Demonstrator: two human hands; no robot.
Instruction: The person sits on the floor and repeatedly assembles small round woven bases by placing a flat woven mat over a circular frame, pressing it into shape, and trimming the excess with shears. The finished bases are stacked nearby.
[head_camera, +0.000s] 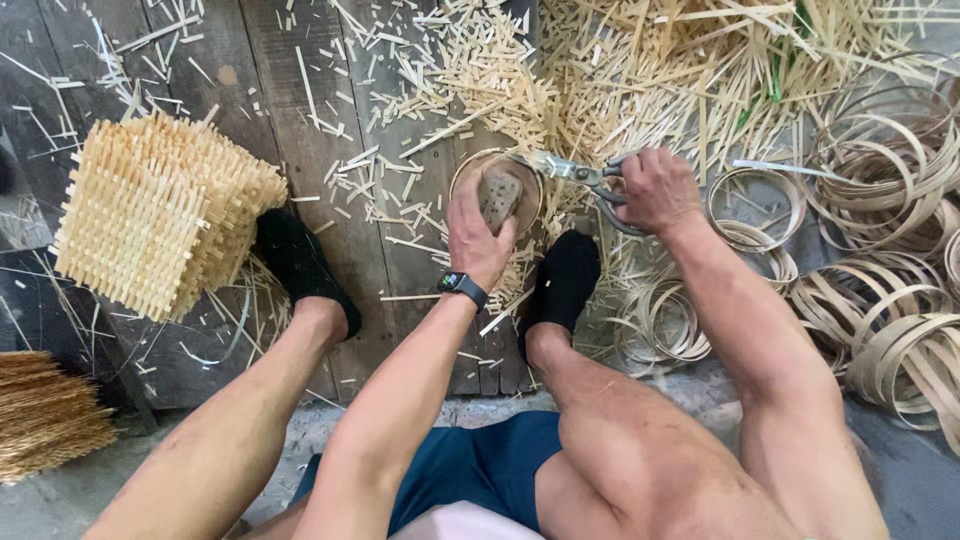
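Dark wooden floor boards (300, 90) lie under everything, with little pale cut bits of bamboo (470, 70) all over them.

A person sits here and looks down at both hands. The left hand (478, 235) is closed around a round pale bamboo strip hoop (497, 190). The fingers wrap the near edge of the hoop and hold it up on its side. A black watch (462, 288) sits on the wrist just behind this hand.

The right hand (655, 190) is shut on the handles of grey metal scissors (580, 175). The blades point toward the left hand and touch the top edge of the hoop. I cannot tell how far apart the blades are.

Just below the left hand is a foot in a black sock (565, 275). The other black sock (300, 265) is further out, past the left arm.

Beyond the right hand, on its outer side, lie many loose coils of thin bamboo strip (880, 310). Some are near the wrist and more pile up further away. Above both hands is a big heap of long bamboo sticks (720, 70).

Far out past the left arm stands a square woven bamboo basket (160, 215), tipped a little. Below it, near the edge, is a bundle of brown straw (45, 410).
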